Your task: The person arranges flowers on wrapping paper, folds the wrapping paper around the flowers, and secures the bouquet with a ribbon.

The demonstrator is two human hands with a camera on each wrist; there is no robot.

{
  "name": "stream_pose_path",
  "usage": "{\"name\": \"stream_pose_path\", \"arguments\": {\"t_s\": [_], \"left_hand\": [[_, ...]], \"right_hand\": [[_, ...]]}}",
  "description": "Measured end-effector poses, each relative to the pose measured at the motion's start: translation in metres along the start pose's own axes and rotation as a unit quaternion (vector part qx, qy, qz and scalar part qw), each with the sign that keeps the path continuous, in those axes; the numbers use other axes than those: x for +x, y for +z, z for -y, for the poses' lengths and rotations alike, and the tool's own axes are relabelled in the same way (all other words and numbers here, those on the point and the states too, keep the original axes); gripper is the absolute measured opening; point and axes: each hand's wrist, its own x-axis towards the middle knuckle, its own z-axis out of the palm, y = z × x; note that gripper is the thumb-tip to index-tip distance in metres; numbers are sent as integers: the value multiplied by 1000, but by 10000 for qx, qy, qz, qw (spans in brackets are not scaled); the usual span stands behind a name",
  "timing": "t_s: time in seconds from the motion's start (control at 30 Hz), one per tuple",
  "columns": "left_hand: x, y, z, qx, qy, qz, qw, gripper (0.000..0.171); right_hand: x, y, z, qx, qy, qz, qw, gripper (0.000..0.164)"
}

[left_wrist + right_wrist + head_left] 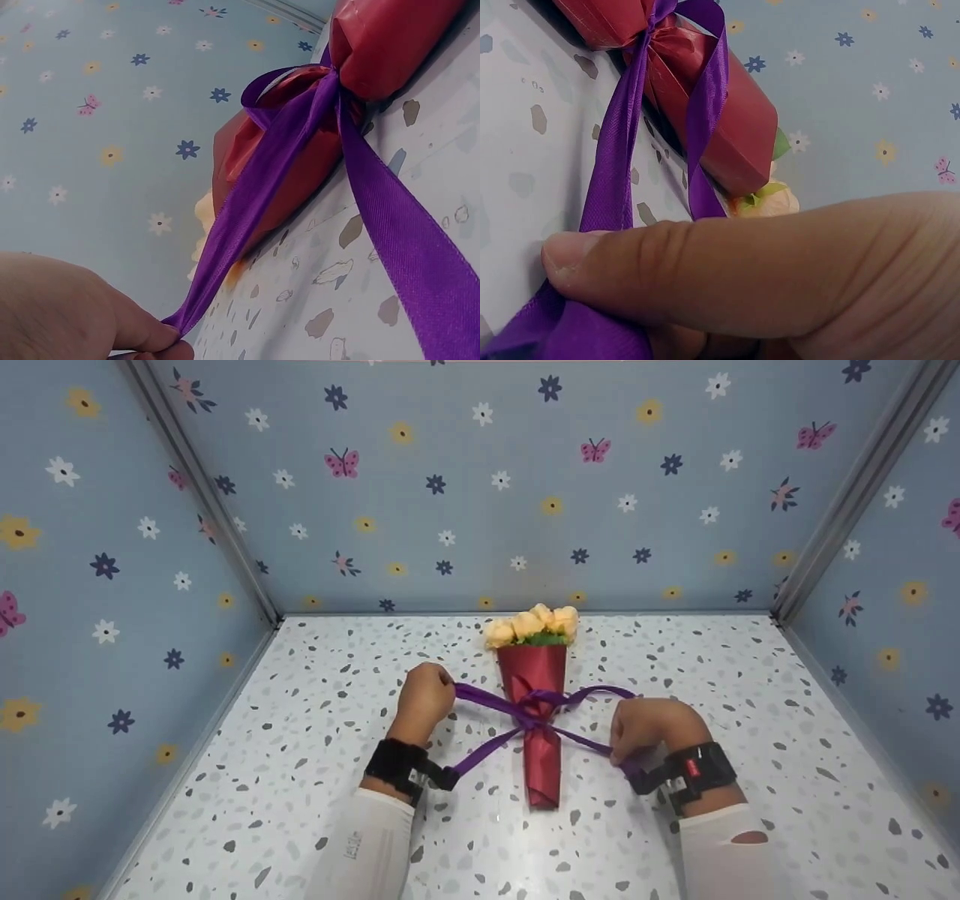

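A bouquet of pale peach flowers (529, 624) in a red wrapper (544, 765) lies on the speckled table, blooms toward the back wall. Purple ribbon (489, 699) crosses over the narrowed middle of the wrapper, with a loop on its upper side. To the left of the bouquet, my left hand (426, 694) pinches one strand between thumb and finger and draws it out. On the other side my right hand (656, 726) grips ribbon under its thumb (630, 262). Another strand (405, 232) runs from the knot toward the left wrist, outside the left fingers.
The white speckled tabletop (300, 697) meets a blue floral back wall (480, 532) just beyond the blooms. Floral panels (97, 660) with grey metal corner strips enclose both sides. Black camera straps (394, 765) sit on both wrists.
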Motion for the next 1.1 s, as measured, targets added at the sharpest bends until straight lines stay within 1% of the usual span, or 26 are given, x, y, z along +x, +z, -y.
{"name": "stream_pose_path", "arguments": {"t_s": [0.13,0.23,0.37,0.47,0.53,0.67,0.8,0.87,0.93,1.03,1.1], "left_hand": [[1,-3,0,-45,2,130,9999,11],[2,-6,1,-202,45,283,9994,12],[2,-11,4,-352,278,654,9969,27],[2,-14,6,-381,522,951,9934,31],[2,-16,6,-382,621,1069,9916,27],[0,-17,4,-391,835,1277,9875,15],[-4,-17,0,-412,1204,1460,9811,11],[-6,-16,-3,-444,1366,1487,9784,14],[-7,-16,-6,-459,1530,1445,9765,17],[-9,-14,-11,-611,1768,1315,9735,18],[-10,-12,-14,-799,1904,1188,9712,16]], "right_hand": [[0,1,0,35,-32,12,10000,12],[1,0,0,39,-9,10,10000,12],[1,1,1,20,-13,47,10000,12],[1,0,2,59,2,100,9999,11],[1,0,2,92,48,112,9999,11],[-1,0,2,131,161,55,9998,14],[-2,-1,-1,294,138,-14,9995,21],[-2,-5,-5,357,49,-75,9993,25],[-3,-11,-11,478,13,-181,9987,30],[-4,-20,-22,813,92,-407,9958,35],[-5,-25,-30,1080,167,-601,9922,39]]}}
